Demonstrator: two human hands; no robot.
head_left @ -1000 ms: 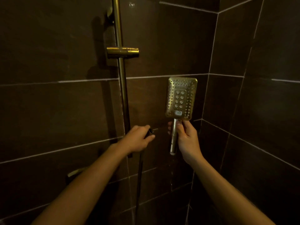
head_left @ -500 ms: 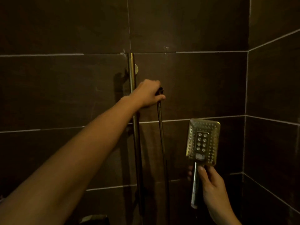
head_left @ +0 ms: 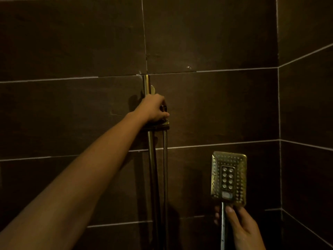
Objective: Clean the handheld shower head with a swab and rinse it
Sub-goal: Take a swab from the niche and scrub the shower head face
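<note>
location: dark brown tiled shower corner, pale grout lines, low warm light.

left hand: arm extended up and forward to the vertical slide rail. the hand sits on top of the sliding holder bracket, fingers curled shut around a small dark fitting at the upper end of the hose. the thumb lies along the bracket's top edge. what exactly is pinched is partly hidden by the fingers.

hose: hangs straight down from the bracket, just beside the rail on its right, and runs out of view at the bottom edge.

right hand: low at the right of the frame, closed around the handle of the handheld shower head, thumb pressed on the front of the handle just below the head.

shower head: held upright, well apart from the rail and bracket, spray face toward the camera. rectangular brass-toned plate, rows of small nozzles around the edge, a dark centre panel with eight larger nozzles in two columns, a pale button beneath that panel. droplets or glints show on the face; cannot tell which.

wall mount: a round brass disc behind the rail top, just above the left hand.
</note>
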